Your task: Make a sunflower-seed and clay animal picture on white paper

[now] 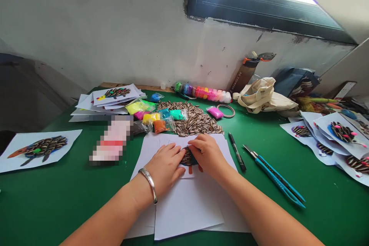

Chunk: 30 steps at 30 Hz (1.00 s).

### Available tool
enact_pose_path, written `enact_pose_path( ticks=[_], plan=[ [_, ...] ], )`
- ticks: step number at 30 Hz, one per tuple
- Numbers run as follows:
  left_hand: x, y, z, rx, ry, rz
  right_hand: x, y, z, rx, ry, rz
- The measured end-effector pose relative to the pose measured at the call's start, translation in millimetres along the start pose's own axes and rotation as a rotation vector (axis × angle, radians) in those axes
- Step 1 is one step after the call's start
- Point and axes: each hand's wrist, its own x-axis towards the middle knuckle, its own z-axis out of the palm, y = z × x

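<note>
Pressing down on a white paper sheet (170, 150) on the green table (43, 207), the left hand (164, 167) and right hand (206, 156) closed in on a dark sunflower-seed figure (187, 157). The figure lay on the sheet between the two hands, partly hidden by the fingers, with an orange shape (190, 169) showing just below it. The left hand rested flat with its fingers spread, grasping nothing, and a silver bangle (150, 184) circled its wrist. The right hand arched over the figure, its fingers (194, 144) curled downward; whether they pinched anything could not be seen.

A stack of white paper (187, 209) lay beneath the sheet at 6 o'clock. At 12 o'clock, a heap of striped sunflower seeds (191, 121) spread just past the sheet's top edge. Small bags of coloured clay (152, 114) sat at 11 o'clock, touching the heap's left side. A black pen (236, 152) lay near the right hand at 3 o'clock, and a blue craft knife (273, 177) lay at 4 o'clock. A finished seed bird picture (40, 150) lay well apart at 9 o'clock, while a pile of seed pictures (343, 134) lay far off at 3 o'clock. A canvas tote bag (263, 96) slumped against the wall at 1 o'clock.
</note>
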Motion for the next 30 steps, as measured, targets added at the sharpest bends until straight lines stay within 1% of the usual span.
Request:
enact_pose_path(
  ticks=[2,4,10,15,17,20,22,24,27,30],
  plan=[
    [-0.5,-0.6,0.8,-0.007,0.006,0.005,-2.1,3.1,-1.7,0.024,0.055,0.018],
    [-1.1,-1.4,2.2,-0.015,0.014,0.006,-4.5,5.0,-4.0,0.026,0.073,0.028],
    [-1.2,-2.2,4.2,0.010,-0.004,-0.003,-9.2,-3.5,-9.9,-0.029,0.003,0.019],
    [-0.6,-1.3,4.0,0.031,-0.034,-0.015,-9.6,-7.1,-9.1,-0.024,-0.029,0.034],
    [-0.4,-1.2,3.9,0.030,-0.034,-0.023,-8.7,-1.2,-8.4,0.000,-0.014,0.031],
    [-0.4,-1.2,3.4,0.015,-0.039,-0.026,-5.1,17.9,-9.2,0.035,0.061,0.038],
    [-0.9,-1.3,3.0,0.004,-0.041,-0.024,-1.6,34.5,-10.6,0.039,0.128,0.078],
    [-1.6,-1.7,3.1,-0.004,-0.037,-0.020,1.6,49.5,-11.7,0.009,0.163,0.130],
    [-2.6,-3.1,4.5,-0.011,-0.016,-0.001,4.6,62.0,-11.1,-0.048,0.163,0.124],
    [-3.6,-4.5,6.3,-0.008,0.014,0.023,6.3,62.5,-9.1,-0.097,0.153,0.088]
  ],
)
